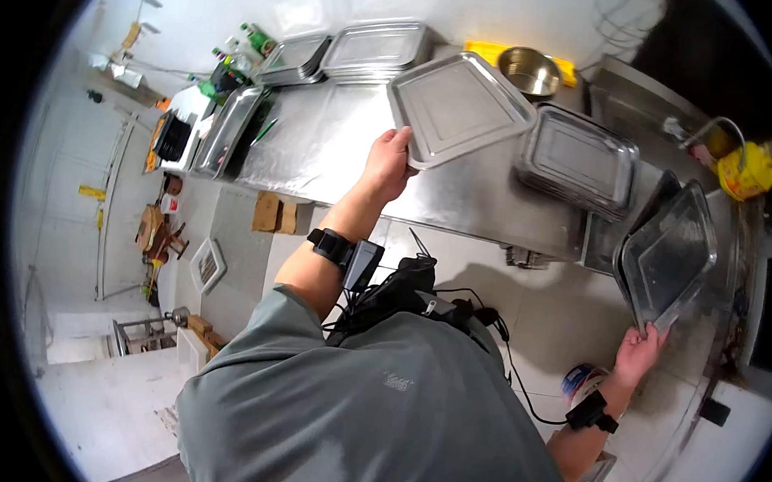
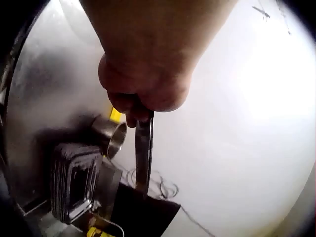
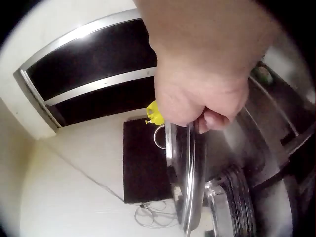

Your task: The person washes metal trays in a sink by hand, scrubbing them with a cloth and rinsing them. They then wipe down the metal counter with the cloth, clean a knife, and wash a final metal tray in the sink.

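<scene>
My left hand (image 1: pixel 388 163) pinches the near left corner of a rectangular metal tray (image 1: pixel 465 111), held tilted above the steel counter (image 1: pixel 457 197). In the left wrist view that tray (image 2: pixel 143 153) shows edge-on below the left hand (image 2: pixel 148 94). At the right, my right hand (image 1: pixel 639 354) grips the lower end of some darker metal trays (image 1: pixel 671 253), held steeply tilted near the sink. The right wrist view shows the right hand (image 3: pixel 205 98) closed round their rims (image 3: pixel 190 182). Between the hands a stack of trays (image 1: pixel 581 159) lies on the counter.
More tray stacks (image 1: pixel 377 49) stand along the wall, beside green bottles (image 1: pixel 259 39). A metal pot (image 1: pixel 529 72) sits at the back on something yellow. At the far right are a faucet (image 1: pixel 727 122) and a yellow container (image 1: pixel 746 171). A bucket (image 1: pixel 580 383) stands on the floor.
</scene>
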A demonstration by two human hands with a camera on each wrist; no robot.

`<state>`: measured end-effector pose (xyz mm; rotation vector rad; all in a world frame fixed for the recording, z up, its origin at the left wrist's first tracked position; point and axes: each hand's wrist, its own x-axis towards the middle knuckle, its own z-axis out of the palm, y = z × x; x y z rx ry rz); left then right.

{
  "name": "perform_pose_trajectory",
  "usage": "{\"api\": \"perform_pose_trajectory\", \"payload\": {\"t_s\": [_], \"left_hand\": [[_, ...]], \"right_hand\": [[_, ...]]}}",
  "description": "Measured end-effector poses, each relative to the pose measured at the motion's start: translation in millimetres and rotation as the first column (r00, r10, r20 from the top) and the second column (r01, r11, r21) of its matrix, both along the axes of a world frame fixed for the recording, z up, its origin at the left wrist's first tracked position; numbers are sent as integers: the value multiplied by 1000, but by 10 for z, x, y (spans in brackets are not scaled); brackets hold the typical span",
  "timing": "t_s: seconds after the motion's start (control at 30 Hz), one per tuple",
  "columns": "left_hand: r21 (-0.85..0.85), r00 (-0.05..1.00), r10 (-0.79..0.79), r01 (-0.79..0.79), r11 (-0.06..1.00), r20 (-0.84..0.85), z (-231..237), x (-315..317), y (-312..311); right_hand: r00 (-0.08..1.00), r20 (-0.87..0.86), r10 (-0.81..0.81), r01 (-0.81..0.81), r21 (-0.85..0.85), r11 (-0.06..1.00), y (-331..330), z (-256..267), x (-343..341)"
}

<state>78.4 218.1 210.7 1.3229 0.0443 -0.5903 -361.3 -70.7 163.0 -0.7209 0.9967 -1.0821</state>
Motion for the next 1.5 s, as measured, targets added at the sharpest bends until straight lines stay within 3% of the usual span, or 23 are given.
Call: {"api": "perform_pose_trajectory", "payload": {"t_s": [0.1,0.2,0.3,0.33,0.5,0.57,0.63,0.73,0.77,0.83,0.97,1.0,1.03,1.1,1.13,1.2,1.23,1.3,1.37,1.5], "left_hand": [[28,988,-146,145,989,50,44,-341,-752],[168,916,-377,353,920,140,71,-721,-1469],[366,829,-483,372,853,282,-14,-1073,-2159],[355,789,-513,398,846,338,-82,-1166,-2411],[383,728,-660,565,731,186,-253,-1680,-3354],[357,698,-677,586,727,233,-514,-1794,-3745],[440,665,-732,618,652,150,-515,-1967,-3976],[365,679,-724,647,669,122,-1024,-2169,-4387],[361,694,-711,639,679,107,-1118,-2256,-4431],[521,587,-783,611,597,209,-1231,-2289,-4602],[510,636,-768,636,580,80,-1193,-2340,-4806],[500,597,-798,668,551,82,-1221,-2338,-4864],[509,621,-779,643,572,90,-1494,-2388,-4986],[685,541,-763,405,605,354,-2234,-2471,-5151],[707,588,-740,367,605,327,-2090,-2454,-5162],[804,470,-824,328,496,316,-1758,-2502,-5203],[818,507,-809,300,490,298,-1660,-2572,-5241],[753,784,-593,275,598,185,-1531,-2640,-5422],[719,817,-563,317,618,124,-1700,-2701,-5505],[677,891,-452,356,644,-38,-1498,-2832,-5643]], "right_hand": [[996,92,14,-10,-47,999,-413,-166,-404],[986,165,8,-2,-36,999,-725,-82,-565],[996,73,-49,52,-45,998,-1102,-143,-817],[992,30,-124,125,-16,992,-1229,-173,-883],[969,-156,-190,186,-40,982,-1722,-137,-1179],[916,-308,-256,282,44,958,-1856,-16,-1212],[920,-290,-264,291,55,955,-1980,99,-1208],[935,-272,-229,262,92,961,-2274,72,-1230],[941,-274,-198,235,107,966,-2355,70,-1259],[938,-298,-177,225,136,965,-2557,85,-1194],[930,-343,-131,209,199,958,-3090,-111,-1099],[947,-315,-68,144,224,964,-3258,-220,-1130],[953,-301,-38,110,227,968,-3445,-324,-1139],[945,-318,74,12,259,966,-3775,-567,-1094],[938,-314,144,-48,293,955,-3895,-636,-1016],[941,-278,193,-111,284,952,-4139,-697,-955],[940,-260,221,-144,286,947,-4266,-715,-926],[921,-223,318,-210,404,890,-4544,-790,-883],[901,-221,373,-252,433,866,-4784,-902,-911],[837,-154,524,-398,487,778,-5095,-916,-892]]}}
